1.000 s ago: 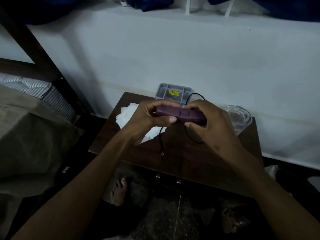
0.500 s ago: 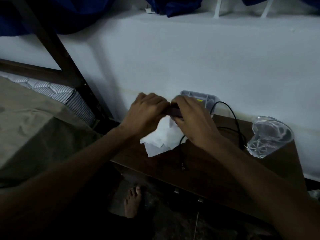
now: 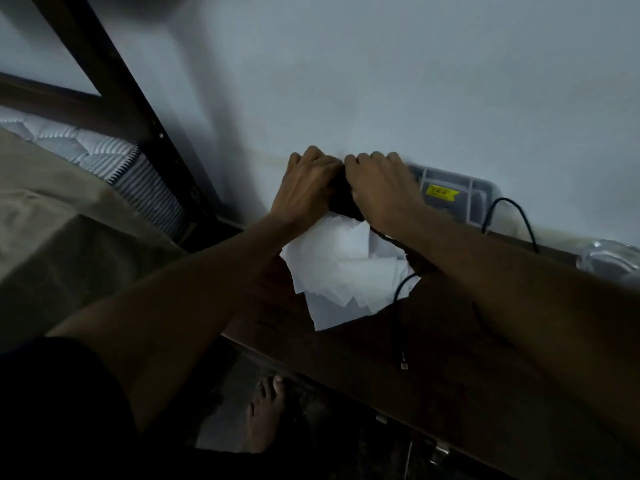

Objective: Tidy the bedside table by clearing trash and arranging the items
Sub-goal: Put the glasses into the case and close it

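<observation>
My left hand point(image 3: 306, 185) and my right hand point(image 3: 379, 187) both grip a dark purple oblong device point(image 3: 341, 202) at the back left of the dark wooden bedside table point(image 3: 450, 358), close to the wall. My fingers hide most of the device. A black cable point(image 3: 398, 292) runs from it across the table, and its plug end lies near the front edge. Crumpled white paper point(image 3: 343, 275) lies just below my hands. A grey plastic box with a yellow label point(image 3: 453, 197) stands against the wall to the right of my right hand.
A clear plastic cup point(image 3: 609, 259) lies on its side at the table's right end. The bed with a striped mattress point(image 3: 114, 161) and its dark frame post point(image 3: 138, 109) stand to the left. A bare foot point(image 3: 265, 414) is on the floor beneath the table's front edge.
Both hands have carried the purple device away from me, from above the table's middle to its back left by the wall. The view has swung left and closer.
</observation>
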Demonstrator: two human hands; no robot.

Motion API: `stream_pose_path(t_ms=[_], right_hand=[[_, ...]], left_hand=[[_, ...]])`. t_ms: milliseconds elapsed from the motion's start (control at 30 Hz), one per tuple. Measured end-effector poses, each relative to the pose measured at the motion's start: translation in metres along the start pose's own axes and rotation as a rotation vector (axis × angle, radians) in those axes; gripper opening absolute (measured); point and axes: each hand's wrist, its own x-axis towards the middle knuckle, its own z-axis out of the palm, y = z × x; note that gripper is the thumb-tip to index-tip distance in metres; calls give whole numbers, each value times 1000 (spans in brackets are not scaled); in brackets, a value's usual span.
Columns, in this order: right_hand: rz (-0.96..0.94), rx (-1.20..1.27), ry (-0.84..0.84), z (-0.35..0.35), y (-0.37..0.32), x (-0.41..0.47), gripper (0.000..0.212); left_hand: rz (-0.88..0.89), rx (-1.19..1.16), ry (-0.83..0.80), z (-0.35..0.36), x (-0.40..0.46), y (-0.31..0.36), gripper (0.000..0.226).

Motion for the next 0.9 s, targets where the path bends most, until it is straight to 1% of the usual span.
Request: stream_pose_path(t_ms=[100, 167, 233, 367, 467, 567, 633, 700, 800, 900], right_hand=[[-1, -51, -84, -4, -5, 8, 39], [13, -50, -105, -4, -8, 13, 43], [28, -45, -119, -5, -7, 15, 43], [31, -24, -156, -8, -8, 15, 39], [37, -32, -128, -16, -9, 6, 40], [4, 0, 27, -24, -10, -23, 47], [-15, 65, 122, -26, -10, -58, 46], [11, 178, 184, -23, -9, -97, 42], [78, 276, 179, -13, -2, -145, 37], [96, 446, 100, -6, 0, -165, 32]], left_hand=[[-11, -16, 27, 11, -2, 0, 12], [-26, -35, 39, 14, -4, 1, 20], [-27, -62, 30, 13, -4, 3, 23], [-18, -91, -32, 7, -8, 4, 15], [-56, -103, -53, -1, -12, 4, 27], [-182, -122, 14, -19, -27, 6, 38], [-245, -149, 22, -33, -43, 6, 34], [-312, -214, 16, -44, -58, 5, 30], [-490, -309, -29, -54, -79, 4, 33], [-618, -351, -118, -56, -97, 13, 36]])
